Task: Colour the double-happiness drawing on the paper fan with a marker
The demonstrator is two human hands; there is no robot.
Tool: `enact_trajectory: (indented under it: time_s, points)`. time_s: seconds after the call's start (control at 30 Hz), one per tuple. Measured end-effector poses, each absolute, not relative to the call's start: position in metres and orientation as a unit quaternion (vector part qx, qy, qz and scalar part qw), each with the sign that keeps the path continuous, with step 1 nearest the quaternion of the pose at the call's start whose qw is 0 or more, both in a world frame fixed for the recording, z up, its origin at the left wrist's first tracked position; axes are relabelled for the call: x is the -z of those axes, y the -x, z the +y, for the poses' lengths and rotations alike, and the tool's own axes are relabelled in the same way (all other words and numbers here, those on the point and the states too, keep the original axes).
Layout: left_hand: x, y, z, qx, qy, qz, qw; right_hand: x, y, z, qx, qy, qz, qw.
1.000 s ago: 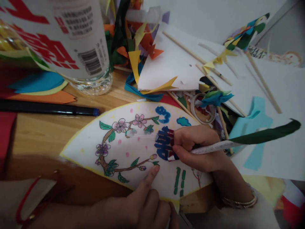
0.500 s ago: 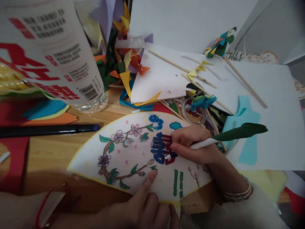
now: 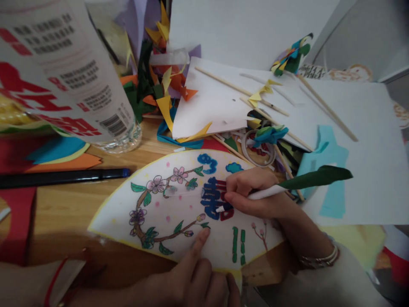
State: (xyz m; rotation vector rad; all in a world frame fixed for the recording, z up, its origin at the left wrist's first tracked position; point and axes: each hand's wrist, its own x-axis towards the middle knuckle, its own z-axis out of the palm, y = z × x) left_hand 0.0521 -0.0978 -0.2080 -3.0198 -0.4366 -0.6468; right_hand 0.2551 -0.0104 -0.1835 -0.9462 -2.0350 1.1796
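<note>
A fan-shaped white paper (image 3: 166, 204) with a yellow edge lies on the wooden table, drawn with a flowering branch, blue clouds and a blue and red character (image 3: 212, 200). My right hand (image 3: 255, 194) grips a white pen with a green cap end (image 3: 297, 183), its tip on the character. My left hand (image 3: 198, 273) is curled at the paper's near edge, with its index finger stretched out and pressing the paper down near the branch.
A large clear bottle with a red and white label (image 3: 70, 72) stands at the back left. A black pen (image 3: 64, 177) lies left of the fan. Coloured paper scraps (image 3: 159, 85), white sheets (image 3: 223, 98), wooden sticks (image 3: 239, 89) and a tape roll (image 3: 255, 149) crowd the back.
My right hand and pen have shifted slightly left over the character. The view has drifted a little; my left hand stays pressing the paper.
</note>
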Motion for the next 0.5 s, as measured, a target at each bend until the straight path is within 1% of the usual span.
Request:
enact_trajectory:
  time_s: [0.5]
  points:
    - [0.2066, -0.0519, -0.0970, 0.206, 0.969, -0.136, 0.021, 0.1838, -0.2581, -0.0097, -0.439, 0.377, -0.754, 0.311]
